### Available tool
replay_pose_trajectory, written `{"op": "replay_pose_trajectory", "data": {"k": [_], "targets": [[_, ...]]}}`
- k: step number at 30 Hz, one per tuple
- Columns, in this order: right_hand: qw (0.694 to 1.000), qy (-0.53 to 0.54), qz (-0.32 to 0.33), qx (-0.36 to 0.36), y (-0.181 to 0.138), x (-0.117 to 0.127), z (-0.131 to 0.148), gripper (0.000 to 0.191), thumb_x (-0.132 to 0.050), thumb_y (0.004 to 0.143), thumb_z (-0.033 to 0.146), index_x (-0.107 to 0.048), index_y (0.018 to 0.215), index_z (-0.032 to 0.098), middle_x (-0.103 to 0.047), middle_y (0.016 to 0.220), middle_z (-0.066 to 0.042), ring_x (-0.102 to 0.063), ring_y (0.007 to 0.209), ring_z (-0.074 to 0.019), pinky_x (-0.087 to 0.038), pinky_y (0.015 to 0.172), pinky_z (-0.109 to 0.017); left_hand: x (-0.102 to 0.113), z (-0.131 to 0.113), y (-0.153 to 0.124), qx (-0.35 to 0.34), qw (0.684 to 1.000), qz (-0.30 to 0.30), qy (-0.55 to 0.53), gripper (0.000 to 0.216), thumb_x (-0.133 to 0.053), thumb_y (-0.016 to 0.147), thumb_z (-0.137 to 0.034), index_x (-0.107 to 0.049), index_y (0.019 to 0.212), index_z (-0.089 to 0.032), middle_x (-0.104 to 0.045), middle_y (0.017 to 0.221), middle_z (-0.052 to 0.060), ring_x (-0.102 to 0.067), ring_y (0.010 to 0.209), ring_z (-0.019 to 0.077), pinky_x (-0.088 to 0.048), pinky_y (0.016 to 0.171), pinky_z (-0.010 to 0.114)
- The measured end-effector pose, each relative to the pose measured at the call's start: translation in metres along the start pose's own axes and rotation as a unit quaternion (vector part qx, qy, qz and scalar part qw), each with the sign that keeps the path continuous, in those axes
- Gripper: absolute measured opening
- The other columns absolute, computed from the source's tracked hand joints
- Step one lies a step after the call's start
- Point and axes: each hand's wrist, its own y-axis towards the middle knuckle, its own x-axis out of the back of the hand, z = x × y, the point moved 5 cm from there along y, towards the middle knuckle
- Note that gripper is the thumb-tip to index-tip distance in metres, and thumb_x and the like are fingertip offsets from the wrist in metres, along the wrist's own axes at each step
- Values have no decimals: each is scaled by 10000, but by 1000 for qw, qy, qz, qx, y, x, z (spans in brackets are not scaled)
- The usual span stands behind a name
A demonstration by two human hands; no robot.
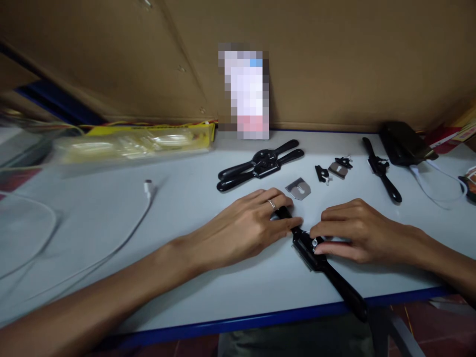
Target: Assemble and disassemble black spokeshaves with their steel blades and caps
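Observation:
A black spokeshave [327,270] lies diagonally on the white table [186,238], one handle reaching past the front edge. My left hand [249,223] lies over its far handle, fingers pressed down on it, a ring on one finger. My right hand [353,233] rests beside the tool's middle, its fingertips pinching a small silver screw [314,243] on the body. A loose grey blade [298,189] lies just beyond my left hand.
Two more black spokeshaves [260,164] lie stacked behind, another [381,168] to the right, with small clamp parts [336,169] between. A black pouch [405,143], white cables [147,193], a yellow packet [137,141] and a cardboard wall [334,59] stand around.

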Motion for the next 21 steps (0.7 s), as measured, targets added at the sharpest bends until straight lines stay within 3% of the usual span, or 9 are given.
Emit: {"op": "replay_pose_trajectory", "data": {"k": [21], "targets": [[999, 32, 15, -20, 2, -5, 0, 243, -510, 1023, 327, -619, 864, 178, -518, 696, 30, -427, 589, -102, -309, 559, -256, 0, -1, 1, 13, 1000, 3, 17, 313, -480, 974, -120, -675, 1201, -214, -593, 1052, 100, -553, 995, 231, -548, 817, 366]]}}
